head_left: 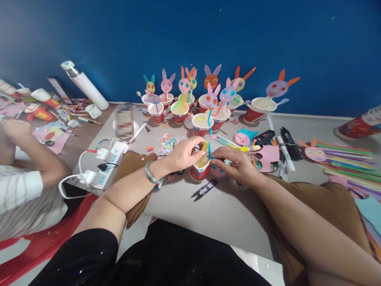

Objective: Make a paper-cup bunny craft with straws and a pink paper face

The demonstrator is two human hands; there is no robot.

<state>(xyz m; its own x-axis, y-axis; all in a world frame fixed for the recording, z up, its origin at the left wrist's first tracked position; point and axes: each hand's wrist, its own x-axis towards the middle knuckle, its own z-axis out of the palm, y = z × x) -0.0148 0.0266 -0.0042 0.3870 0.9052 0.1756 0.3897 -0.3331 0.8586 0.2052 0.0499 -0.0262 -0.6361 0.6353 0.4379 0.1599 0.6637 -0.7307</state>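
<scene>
A red-and-white paper cup (200,171) stands upright on the table between my hands. My left hand (188,153) is closed at its far left rim, with the fingertips on a yellow pipe cleaner (204,155) that runs down inside the cup. At the right rim, my right hand (233,163) pinches a blue pipe cleaner (209,150), whose upper end sticks up above the cup. Dark thread snips (204,190) lie just in front of the cup. Partly hidden behind the cup and right hand is a blue paper face (218,171).
Several finished cups with paper rabbit heads (184,85) line the blue wall. Markers (285,153), paper scraps (268,158) and a bundle of pipe cleaners (351,155) lie right. A power strip (111,165) is left; beyond it a co-worker's arm (44,155) rests at another table.
</scene>
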